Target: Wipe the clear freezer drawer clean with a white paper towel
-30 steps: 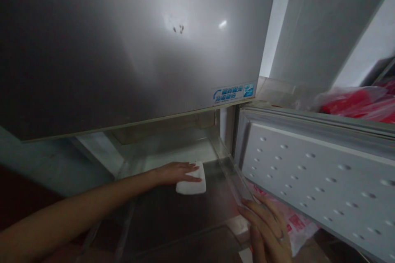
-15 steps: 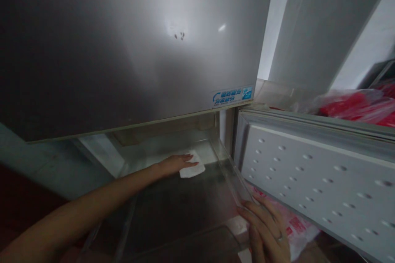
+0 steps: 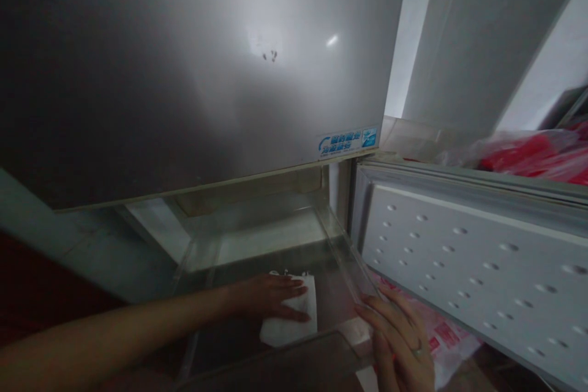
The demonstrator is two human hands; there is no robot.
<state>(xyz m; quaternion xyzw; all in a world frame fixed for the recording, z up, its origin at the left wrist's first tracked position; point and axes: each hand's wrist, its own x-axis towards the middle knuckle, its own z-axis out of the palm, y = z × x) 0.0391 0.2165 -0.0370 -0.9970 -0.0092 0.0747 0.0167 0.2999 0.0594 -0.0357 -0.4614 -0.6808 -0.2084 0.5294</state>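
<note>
A clear plastic drawer [image 3: 257,362] sits pulled out below a silver upper refrigerator door [image 3: 220,98]. Inside it, my left hand [image 3: 271,297] lies on a white paper towel or cloth [image 3: 301,329], pressing it against the drawer's floor. The fingers are stretched out and spread over the white sheet, whose near end shows below the hand. My right hand [image 3: 399,340], with a ring on one finger, is closed over the right wall of the drawer, fingertips on the rim. Its thumb is partly hidden.
An open lower door [image 3: 459,263] with a dimpled inner panel stands to the right. Red and clear plastic bags [image 3: 537,153] lie beyond it, and a pink-and-white bag [image 3: 445,334] is under it. A sticker [image 3: 346,142] marks the upper door's corner.
My left hand has slid the white sheet from the drawer's back toward its front, nearer to me. My right hand stays on the drawer's wall.
</note>
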